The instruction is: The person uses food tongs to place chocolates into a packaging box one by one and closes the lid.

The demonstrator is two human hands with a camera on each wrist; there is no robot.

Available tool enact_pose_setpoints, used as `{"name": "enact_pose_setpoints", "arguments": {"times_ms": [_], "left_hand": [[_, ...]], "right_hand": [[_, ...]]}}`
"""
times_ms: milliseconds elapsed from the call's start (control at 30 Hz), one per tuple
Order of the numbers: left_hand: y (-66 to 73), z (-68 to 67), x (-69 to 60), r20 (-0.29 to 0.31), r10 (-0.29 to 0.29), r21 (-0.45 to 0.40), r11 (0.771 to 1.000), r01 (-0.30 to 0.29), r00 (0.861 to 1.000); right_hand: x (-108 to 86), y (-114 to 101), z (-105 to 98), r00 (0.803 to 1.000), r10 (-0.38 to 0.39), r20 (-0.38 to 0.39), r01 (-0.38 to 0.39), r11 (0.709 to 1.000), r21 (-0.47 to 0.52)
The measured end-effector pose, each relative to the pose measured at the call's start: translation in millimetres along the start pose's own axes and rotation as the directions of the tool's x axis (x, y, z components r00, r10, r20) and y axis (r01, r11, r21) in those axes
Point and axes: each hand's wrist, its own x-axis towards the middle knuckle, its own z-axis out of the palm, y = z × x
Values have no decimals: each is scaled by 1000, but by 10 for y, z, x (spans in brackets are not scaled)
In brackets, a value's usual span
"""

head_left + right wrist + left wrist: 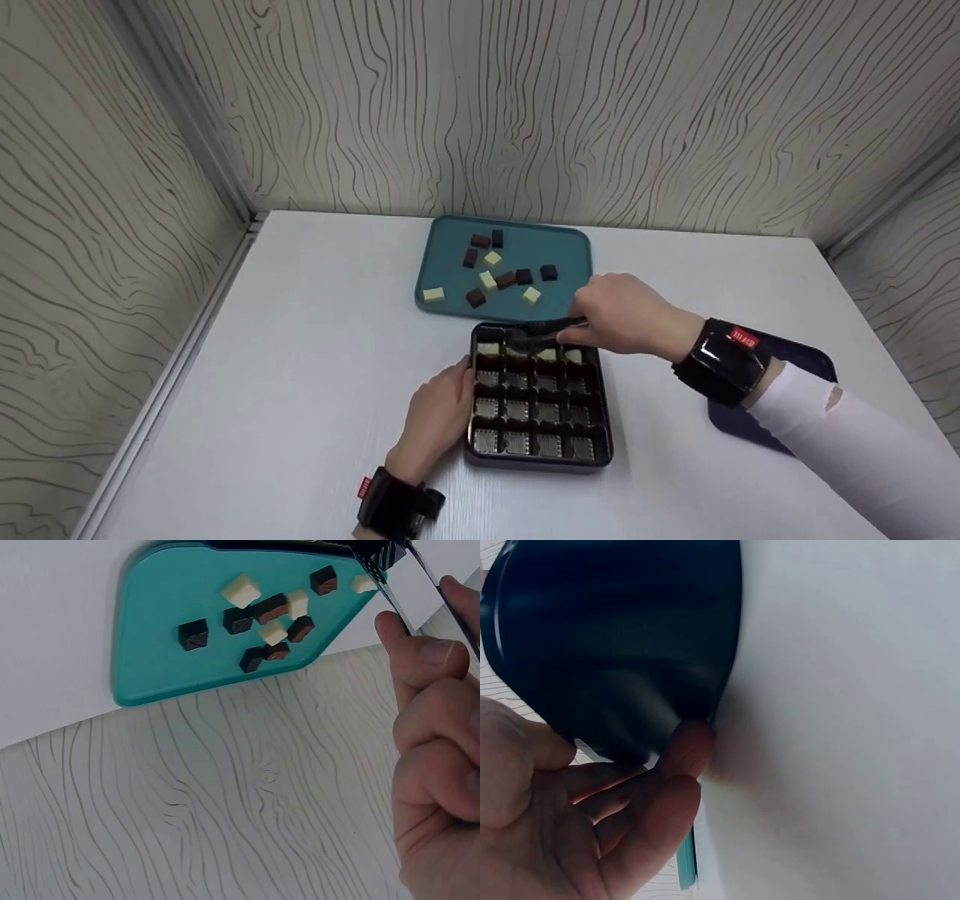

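Note:
A dark box (538, 466) with a divided insert stands on the table. Pale chocolate pieces (547, 355) sit in its far row of compartments; the nearer rows hold none. My left hand (439, 409) holds the box by its left side, bent fingers (656, 836) against the dark wall. Black tongs (534, 339) are gripped in my right hand (619, 311), their end low over the far row. In the right wrist view the two arms of the tongs stand apart; whether a piece lies between their tips, I cannot tell.
Behind the box lies a teal tray (450, 232) with several dark, brown and pale chocolate pieces (506, 280) scattered on it. A dark blue tray or lid (795, 360) lies at the right, partly under my right forearm. Wood-patterned panels (480, 112) enclose the white table (300, 360).

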Motion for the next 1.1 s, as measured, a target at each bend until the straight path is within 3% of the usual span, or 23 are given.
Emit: {"name": "enact_pose_setpoints", "arguments": {"times_ms": [333,500,800,1100], "left_hand": [[7,6,-6,-9,-6,29,1000,6,1000],[11,13,-3,-14,-8,29,1000,8,1000],[13,22,-3,-18,3,36,999,-3,1000],[22,17,-1,-14,-4,36,999,4,1000]], "right_hand": [[153,-269,37,994,-86,68,87,996,-5],[249,-348,53,990,-113,85,118,991,-56],[382,-487,34,986,-119,114,137,977,-163],[567,-672,14,976,-101,192,143,966,-216]]}}
